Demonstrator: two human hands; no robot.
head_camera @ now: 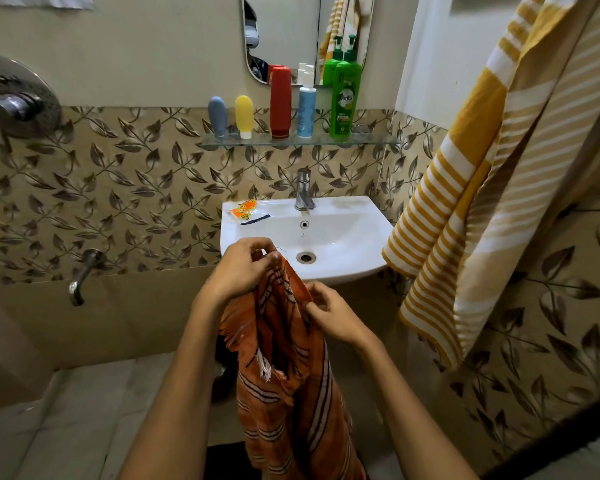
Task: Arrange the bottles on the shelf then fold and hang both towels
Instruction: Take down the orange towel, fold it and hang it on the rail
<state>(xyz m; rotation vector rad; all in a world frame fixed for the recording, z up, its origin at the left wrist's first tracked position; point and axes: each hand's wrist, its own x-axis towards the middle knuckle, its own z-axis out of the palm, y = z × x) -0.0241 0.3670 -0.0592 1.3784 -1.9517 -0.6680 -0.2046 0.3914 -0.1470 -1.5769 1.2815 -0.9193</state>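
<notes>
Presently, the left hand (238, 268) and right hand (336, 315) both pinch the top edge of the orange striped towel (288, 375), which hangs bunched before the sink (361, 237). Five bottles stand in a row on the glass shelf (378, 141). A yellow striped towel (482, 188) hangs at right.

— Where's the orange striped towel (288, 358)?
— Bunched, hanging below the pinch of both hands.
— The yellow striped towel (482, 188)?
— Hung up right of the grip, perhaps folded.
— Bottles (280, 102)?
— Five, upright on the glass shelf (371, 139) above.
</notes>
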